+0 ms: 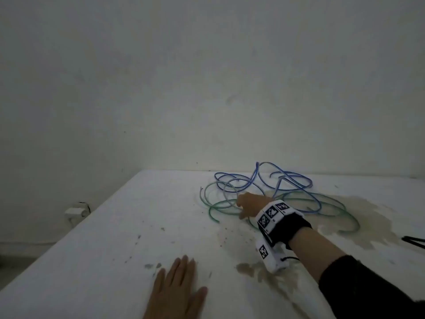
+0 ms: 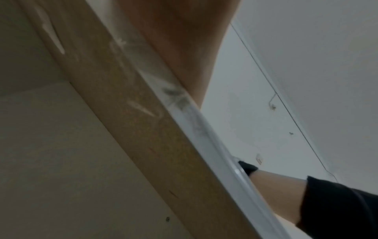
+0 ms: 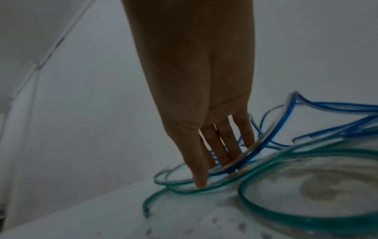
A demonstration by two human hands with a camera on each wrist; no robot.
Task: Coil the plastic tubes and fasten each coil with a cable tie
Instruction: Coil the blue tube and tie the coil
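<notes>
A blue tube and a green tube lie tangled in loose loops at the far right of the white table. My right hand reaches into the tangle's left side. In the right wrist view its straight fingers point down among loops of the blue tube and the green tube, touching them without curling round any. My left hand lies flat on the table near the front edge, holding nothing. Thin black strips, seemingly cable ties, lie at the right edge.
A bare wall stands right behind the table. Brown stains mark the tabletop around the tubes and near my right wrist. The table's left edge drops to the floor. The left wrist view shows the table's edge and underside.
</notes>
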